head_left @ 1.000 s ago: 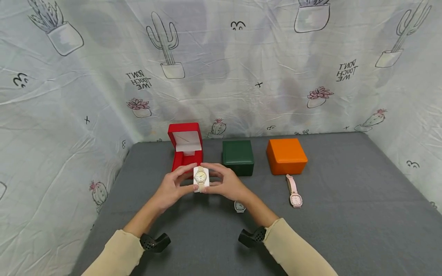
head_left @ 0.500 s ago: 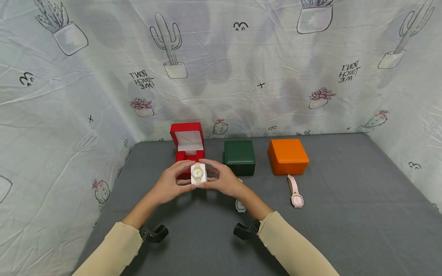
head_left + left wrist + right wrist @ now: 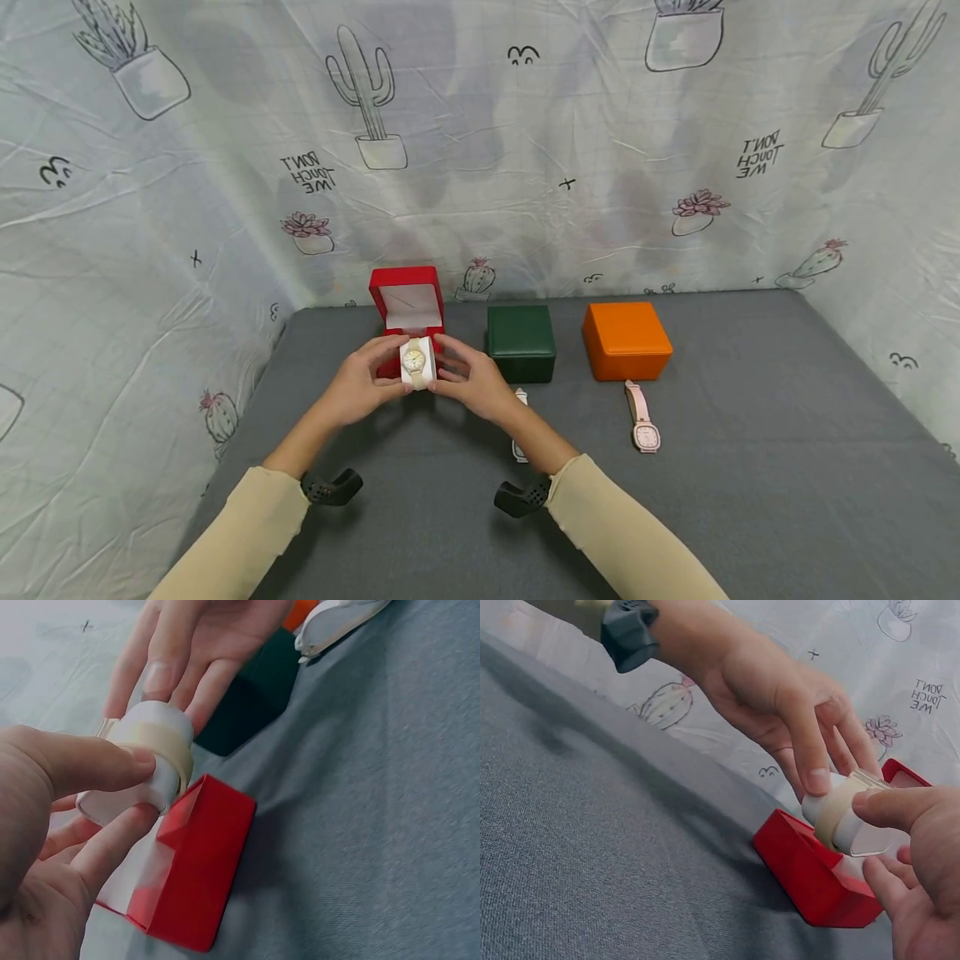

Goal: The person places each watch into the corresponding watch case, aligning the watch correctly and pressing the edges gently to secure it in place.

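Note:
A cream-strapped wristwatch (image 3: 414, 360) is wrapped round a white watch cushion (image 3: 154, 718), dial facing the head camera. My left hand (image 3: 356, 385) grips the cushion from one side, its thumb pressed on the strap in the left wrist view. From the other side my right hand (image 3: 480, 383) pinches it between thumb and fingers. Both hold it tilted above the front of an open red watch box (image 3: 406, 275), whose lid stands raised with a white lining. In the right wrist view the cushion overlaps the red box's base (image 3: 802, 874); fingers hide part of the box.
A closed green box (image 3: 520, 333) and a closed orange box (image 3: 627, 342) stand right of the red one. A pink watch (image 3: 642, 421) lies before the orange box. My right forearm partly covers a white watch (image 3: 520, 450). Patterned cloth (image 3: 480, 150) hangs behind the grey table (image 3: 750, 467).
Both hands have carried the watch and cushion left and slightly away from me, toward the red box. The boxes and the other watches have stayed put.

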